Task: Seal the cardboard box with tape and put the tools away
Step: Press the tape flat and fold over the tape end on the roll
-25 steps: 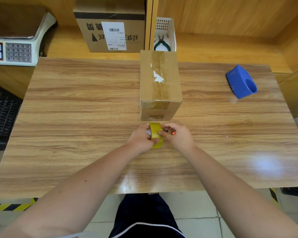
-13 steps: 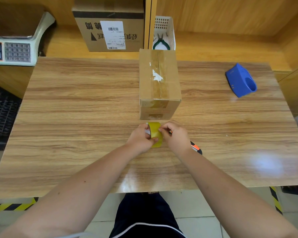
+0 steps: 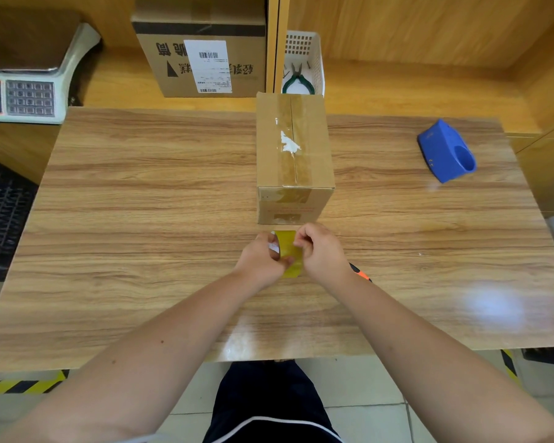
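Observation:
A small cardboard box (image 3: 295,155) stands in the middle of the wooden table (image 3: 141,219), with tape along its top seam. Just in front of it I hold a yellow tape roll (image 3: 289,251) between both hands. My left hand (image 3: 263,260) grips the roll's left side. My right hand (image 3: 320,251) pinches the roll's right face with its fingertips. An orange and black utility knife (image 3: 360,272) lies on the table under my right wrist, mostly hidden. A blue tape dispenser (image 3: 446,151) sits at the table's far right.
A white basket (image 3: 315,59) with green pliers (image 3: 298,81) stands behind the box on the shelf. A larger labelled carton (image 3: 202,55) is to its left. A weighing scale (image 3: 29,78) sits at the far left.
The utility knife has left my right hand and now lies on the table beside my right wrist. Both hands stay on the tape roll.

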A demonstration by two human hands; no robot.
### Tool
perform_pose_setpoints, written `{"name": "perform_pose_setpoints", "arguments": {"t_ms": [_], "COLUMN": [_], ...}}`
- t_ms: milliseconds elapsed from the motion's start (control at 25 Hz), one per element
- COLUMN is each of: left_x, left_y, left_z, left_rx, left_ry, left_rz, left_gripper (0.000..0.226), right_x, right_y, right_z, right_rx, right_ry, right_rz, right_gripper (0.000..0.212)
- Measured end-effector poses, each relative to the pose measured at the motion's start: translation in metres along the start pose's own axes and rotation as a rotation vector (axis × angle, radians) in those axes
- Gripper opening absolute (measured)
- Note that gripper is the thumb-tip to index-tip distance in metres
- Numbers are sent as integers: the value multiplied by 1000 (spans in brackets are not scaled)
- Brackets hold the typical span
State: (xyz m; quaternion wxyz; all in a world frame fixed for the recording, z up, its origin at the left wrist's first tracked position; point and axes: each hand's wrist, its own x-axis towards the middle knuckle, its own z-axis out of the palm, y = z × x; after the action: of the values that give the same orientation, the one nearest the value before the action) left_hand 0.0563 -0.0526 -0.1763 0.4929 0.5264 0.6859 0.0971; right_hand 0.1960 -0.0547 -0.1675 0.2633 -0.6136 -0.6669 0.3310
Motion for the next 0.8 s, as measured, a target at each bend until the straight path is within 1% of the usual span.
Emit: {"name": "perform_pose_setpoints", "arguments": {"t_ms": [80,240,320,400,520,640,720,800], "left_x": [1,6,9,9,7,-2,-12,-21], "left_y": [1,4,4,6,8,18,28,39], "left_z": [-2,-4,-2,-1,-10,-25,-37,-49], "left_rx": [-29,-90,-159,-226,-299,-388,-340,-304], "left_ry": [-1,-30,-60,-64,4,-78,-103,-87], "left_rz": [-10,-31,-84,-91,-63,1,93,175], "left_gripper": [61,46,48,51,52,50,41,30], "right_x": [0,-3,-4,0,8,15,18,23], "right_y": [-3,-8,-8,-7,-13,-29,-42,-55], "right_z": [-6,-16,-18,-21,-30,-43,-56,-67], "right_rx": [7,21,47,82,99,160,175,150], "right_ry": [-38,-83,-65,-44,-48,-55,-55,-57], "right_rz": [-8,-13,22,63,54,46,45,13], "right_gripper": [27,19,14,8,7,6,4,4]}}
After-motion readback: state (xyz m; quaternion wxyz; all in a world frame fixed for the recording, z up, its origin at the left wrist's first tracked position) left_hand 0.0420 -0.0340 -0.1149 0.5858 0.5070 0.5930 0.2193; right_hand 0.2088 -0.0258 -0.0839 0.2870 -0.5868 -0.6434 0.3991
